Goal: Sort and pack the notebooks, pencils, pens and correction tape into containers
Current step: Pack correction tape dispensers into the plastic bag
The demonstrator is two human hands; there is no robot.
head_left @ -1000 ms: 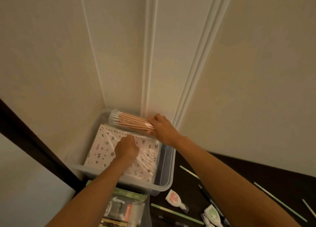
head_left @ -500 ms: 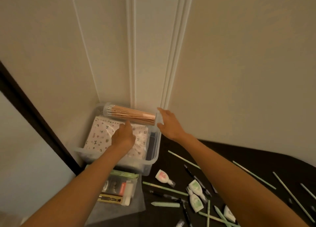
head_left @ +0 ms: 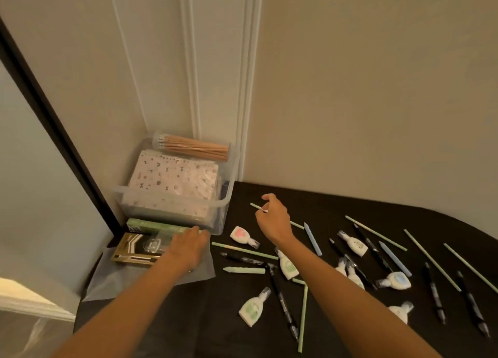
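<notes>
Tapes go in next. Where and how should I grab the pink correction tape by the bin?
Pinch the pink tape across its wide white body, not the narrow clear cap, coming straight down from above: it lies flat on the table with free space on both sides. The right hand is nearest, but it is pinching a green pencil.

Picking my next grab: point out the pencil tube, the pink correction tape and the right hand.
pencil tube (head_left: 194, 149): head view, middle of the bundled wooden pencils.
pink correction tape (head_left: 240, 235): head view, its pink and white body.
right hand (head_left: 273, 220): head view, back of the hand.
</notes>
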